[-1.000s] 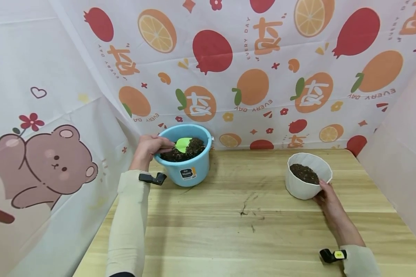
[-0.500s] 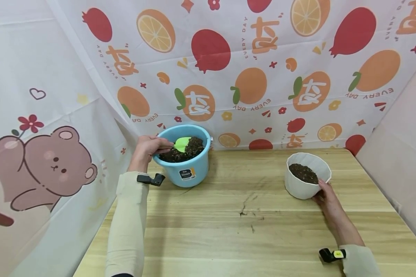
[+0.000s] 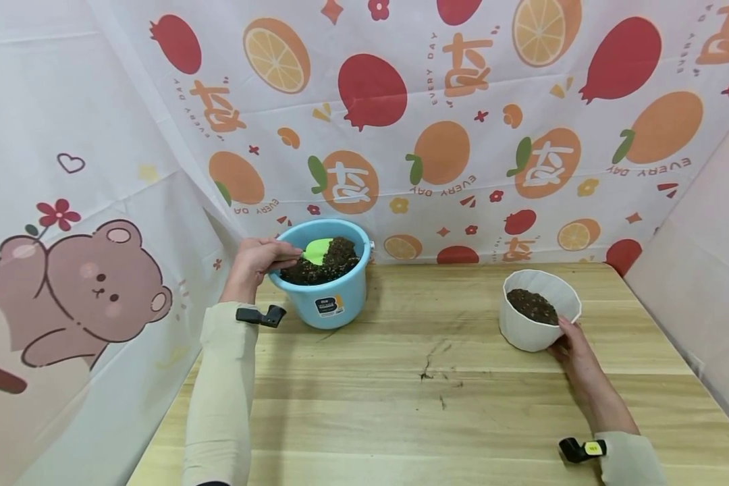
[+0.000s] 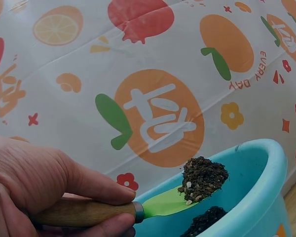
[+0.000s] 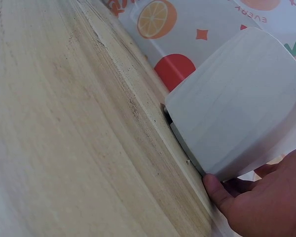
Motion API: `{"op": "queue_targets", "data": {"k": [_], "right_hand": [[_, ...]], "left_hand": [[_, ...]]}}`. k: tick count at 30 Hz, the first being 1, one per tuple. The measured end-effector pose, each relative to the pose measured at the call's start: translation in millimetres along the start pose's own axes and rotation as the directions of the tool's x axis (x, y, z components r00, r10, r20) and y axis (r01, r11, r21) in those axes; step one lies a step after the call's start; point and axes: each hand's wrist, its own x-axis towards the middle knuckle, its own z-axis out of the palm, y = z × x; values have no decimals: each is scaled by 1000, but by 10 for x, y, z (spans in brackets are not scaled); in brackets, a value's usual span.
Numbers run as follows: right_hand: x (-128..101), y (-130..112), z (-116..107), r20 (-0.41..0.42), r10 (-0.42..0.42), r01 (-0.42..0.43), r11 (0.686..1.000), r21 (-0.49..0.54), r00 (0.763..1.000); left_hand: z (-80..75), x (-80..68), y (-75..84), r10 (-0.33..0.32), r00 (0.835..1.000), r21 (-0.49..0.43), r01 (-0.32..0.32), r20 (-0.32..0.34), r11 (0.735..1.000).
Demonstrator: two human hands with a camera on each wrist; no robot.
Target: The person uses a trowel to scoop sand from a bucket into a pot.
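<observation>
My left hand [image 3: 256,262] grips the wooden handle of a small garden trowel [image 4: 79,212] at the bucket's left rim. The trowel's bright green blade [image 3: 317,251] carries a heap of dark soil [image 4: 203,178] inside the light blue bucket [image 3: 328,304]. More loose soil [image 3: 306,272] lies below the blade. At the right, a white faceted flower pot [image 3: 525,335] stands on the table, part filled with brown soil [image 3: 531,306]. My right hand [image 3: 574,344] holds the pot at its near right side; in the right wrist view a fingertip [image 5: 214,187] reaches its base.
The wooden table [image 3: 364,418] has dark soil smears and crumbs [image 3: 426,370] between bucket and pot. A fruit-print cloth [image 3: 437,88] hangs right behind both, and a bear-print cloth [image 3: 97,290] closes off the left side.
The trowel in my left hand has shifted slightly left within the bucket. My right hand and the flower pot keep their place.
</observation>
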Motion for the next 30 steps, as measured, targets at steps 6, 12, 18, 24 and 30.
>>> {"op": "queue_targets", "data": {"k": [6, 12, 18, 24, 30], "right_hand": [[-8, 8, -13, 2, -3, 3, 1000, -1, 1000], [2, 4, -29, 8, -10, 10, 1000, -8, 1000], [-4, 8, -29, 5, -10, 10, 1000, -1, 1000], [-3, 5, -33, 9, -11, 11, 1000, -5, 1000], [14, 12, -41, 12, -25, 25, 1000, -5, 1000]], "left_hand": [[-11, -22, 38, -2, 1000, -21, 3, 10, 1000], [5, -65, 63, 17, 1000, -20, -17, -6, 1000], [36, -110, 104, 24, 1000, -57, -24, -2, 998], [89, -134, 137, 17, 999, -83, -14, 38, 996], [177, -135, 166, 29, 997, -117, -20, 75, 993]]}}
